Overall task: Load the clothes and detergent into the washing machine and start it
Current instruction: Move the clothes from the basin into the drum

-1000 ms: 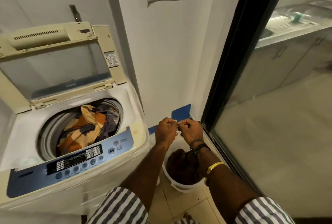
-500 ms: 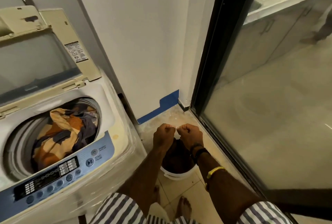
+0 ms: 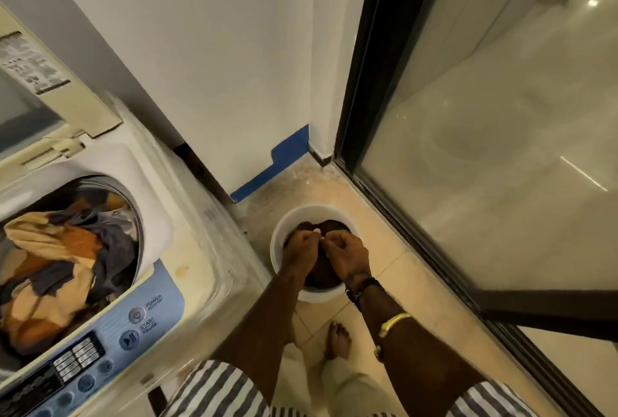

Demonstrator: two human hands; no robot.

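A white bucket (image 3: 278, 240) stands on the floor tiles to the right of the washing machine (image 3: 197, 249). Dark brown clothing (image 3: 334, 226) lies inside the bucket. My left hand (image 3: 301, 251) and my right hand (image 3: 349, 254) are low over the bucket, close together with fingers curled. Between their fingertips they pinch a small white thing (image 3: 314, 232); what it is I cannot tell. The machine's lid (image 3: 83, 109) stands raised. Orange, tan and grey clothes (image 3: 60, 266) fill the drum. The blue control panel (image 3: 133, 326) faces me.
A white wall with a blue strip (image 3: 277, 162) at its foot stands behind the bucket. A black-framed glass sliding door (image 3: 468, 166) runs along the right. My bare foot (image 3: 338, 339) stands just before the bucket. The floor strip between machine and door is narrow.
Both hands have gone down together from chest height to just over the brown clothing in the bucket, still pinching the small white thing. My view has tilted down and to the right.
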